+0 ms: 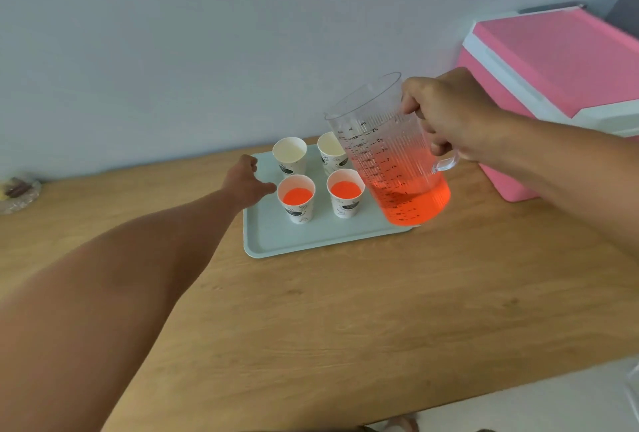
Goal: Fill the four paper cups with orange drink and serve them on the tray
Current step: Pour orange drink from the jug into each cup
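Note:
Four white paper cups stand on a pale blue tray (297, 241). The front-left cup (296, 203) and front-right cup (345, 194) hold orange drink. The back-left cup (289, 154) looks empty. The back-right cup (330, 151) is partly hidden by the pitcher; its inside looks white. My right hand (456, 117) grips the handle of a clear measuring pitcher (397, 162), about a third full of orange drink, held upright over the tray's right side. My left hand (247, 182) rests at the tray's left edge, thumb next to the front-left cup, fingers loosely curled and holding nothing.
The tray sits on a wooden table (345, 310) against a pale wall. A pink and white cooler box (560, 86) stands at the right. A small dish with wrapped items (17, 195) lies at the far left. The table's front edge runs lower right.

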